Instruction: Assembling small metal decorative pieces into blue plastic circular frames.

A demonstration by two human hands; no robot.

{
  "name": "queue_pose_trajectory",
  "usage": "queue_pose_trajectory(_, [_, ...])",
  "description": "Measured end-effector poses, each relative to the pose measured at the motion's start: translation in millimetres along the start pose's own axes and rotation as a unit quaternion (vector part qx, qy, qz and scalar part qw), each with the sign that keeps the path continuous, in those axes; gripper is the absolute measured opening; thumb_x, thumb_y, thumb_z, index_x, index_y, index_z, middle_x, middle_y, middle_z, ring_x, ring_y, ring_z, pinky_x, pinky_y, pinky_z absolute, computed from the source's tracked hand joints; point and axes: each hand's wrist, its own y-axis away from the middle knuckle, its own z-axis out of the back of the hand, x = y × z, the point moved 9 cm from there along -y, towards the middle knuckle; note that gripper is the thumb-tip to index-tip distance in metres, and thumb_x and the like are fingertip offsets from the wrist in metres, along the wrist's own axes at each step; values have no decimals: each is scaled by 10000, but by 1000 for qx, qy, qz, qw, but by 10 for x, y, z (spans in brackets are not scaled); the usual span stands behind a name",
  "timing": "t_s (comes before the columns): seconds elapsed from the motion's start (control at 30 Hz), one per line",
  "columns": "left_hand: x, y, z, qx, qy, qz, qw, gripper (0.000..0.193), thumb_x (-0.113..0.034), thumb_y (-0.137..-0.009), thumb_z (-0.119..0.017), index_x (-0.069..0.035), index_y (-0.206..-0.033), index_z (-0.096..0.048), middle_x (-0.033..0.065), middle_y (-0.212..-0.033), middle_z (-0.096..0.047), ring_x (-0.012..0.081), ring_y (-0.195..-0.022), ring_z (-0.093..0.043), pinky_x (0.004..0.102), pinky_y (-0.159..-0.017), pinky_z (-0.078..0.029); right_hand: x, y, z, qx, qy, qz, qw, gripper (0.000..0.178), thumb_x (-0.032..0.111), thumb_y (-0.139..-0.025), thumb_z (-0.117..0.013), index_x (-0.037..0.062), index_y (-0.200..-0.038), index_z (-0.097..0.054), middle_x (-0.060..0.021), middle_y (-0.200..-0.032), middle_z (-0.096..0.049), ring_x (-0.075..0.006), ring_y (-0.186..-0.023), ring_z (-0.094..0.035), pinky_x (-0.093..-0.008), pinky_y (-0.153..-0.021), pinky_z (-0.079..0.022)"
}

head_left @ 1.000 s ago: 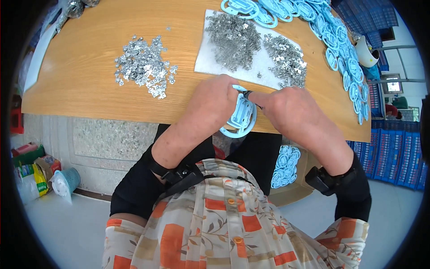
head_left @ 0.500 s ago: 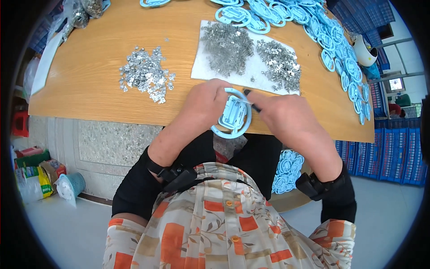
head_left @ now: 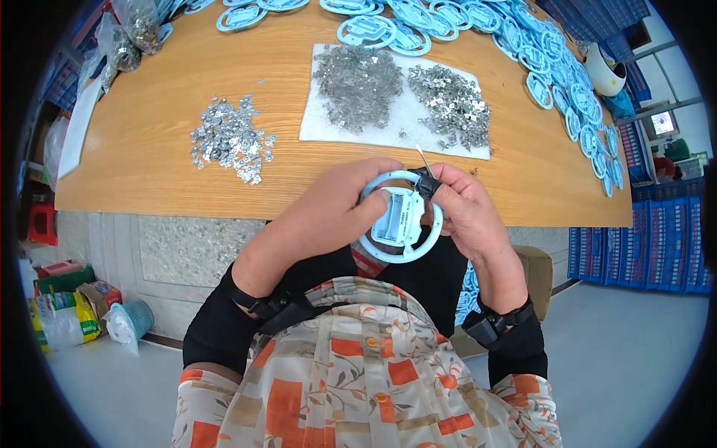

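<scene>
My left hand is closed on a light-blue plastic steering wheel part, its thumb pressed on the hollow rectangular compartment in the middle. The ring is held tilted at the table's front edge, above my lap. My right hand is closed at the ring's upper right side, with a thin metal tool sticking up between its fingers. Something black wraps or sits at these fingertips; its kind is unclear. Beyond the hands, a white sheet bears a grey pile of small metal pieces and a shinier pile.
Another heap of small metal pieces lies on the wooden table at left. Many light-blue wheel parts line the far and right edges. Bags of small parts stand far left. Blue crates are stacked at right.
The wheel has turned in my hands and moved slightly nearer and to the right. My right hand has shifted down and inward, and its metal tool now points up and away from the compartment.
</scene>
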Motion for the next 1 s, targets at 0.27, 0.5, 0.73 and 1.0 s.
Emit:
queue_pose_trajectory(0.27, [207,23,-188,6,405,105,908,452,-277,-999,-496,7,-1349,-471,158,-1078,-634,225,-794,-682,308,-623,-575,205,136,61,2,-31,194,981,253,205,-1034,-483,-5,-1149,-563,42,-687,-432,-44,-557,-378,-200,-496,-281])
queue_pose_trajectory(0.5, [190,0,-323,19,501,92,861,473,-324,-997,-518,-20,-1358,-485,137,-931,-650,202,-806,-683,277,-541,-560,213,125,-99,-38,63,233,970,248,-10,-943,-566,-30,-1189,-538,-40,-836,-654,-68,-759,-621,-239,-723,-511])
queue_pose_trajectory(0.73, [221,19,-466,22,492,123,862,426,-312,-975,-569,-30,-1294,-540,141,-914,-655,187,-747,-671,249,-466,-506,24,-53,104,-42,103,205,972,206,-14,-898,-622,-32,-1093,-560,-8,-817,-638,-37,-806,-603,-218,-743,-504])
queue_pose_trajectory(1.0, [272,-28,-537,19,558,108,823,448,-361,-939,-581,8,-1192,-573,220,-981,-662,306,-699,-681,262,-380,-473,-134,-51,204,-9,-66,111,992,209,56,-929,-630,-38,-1111,-588,-28,-954,-665,-54,-820,-603,-223,-734,-497])
